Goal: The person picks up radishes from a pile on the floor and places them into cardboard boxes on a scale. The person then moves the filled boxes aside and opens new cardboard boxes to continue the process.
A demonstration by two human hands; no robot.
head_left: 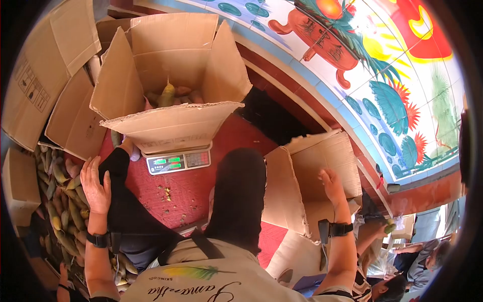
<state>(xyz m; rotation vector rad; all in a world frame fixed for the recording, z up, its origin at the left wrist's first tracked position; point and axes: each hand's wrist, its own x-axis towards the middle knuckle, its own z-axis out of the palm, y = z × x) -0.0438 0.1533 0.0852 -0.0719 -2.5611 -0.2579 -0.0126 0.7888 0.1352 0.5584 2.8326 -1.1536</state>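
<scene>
My left hand is open, fingers stretched out and nothing in it. It is beside my left knee, near a pile of long green, brown and reddish vegetables. My right hand is raised over an open cardboard box on my right. Its fingers are loosely bent and apart, and I see nothing in them. In front of me a tall open carton rests on a digital scale with lit green displays. Several of the same vegetables lie at the carton's bottom.
More cardboard boxes stand at the far left. Red floor covering with small crumbs lies between my legs. A painted tile wall runs along the right. Other people are at the lower right, and another person's hand shows lower left.
</scene>
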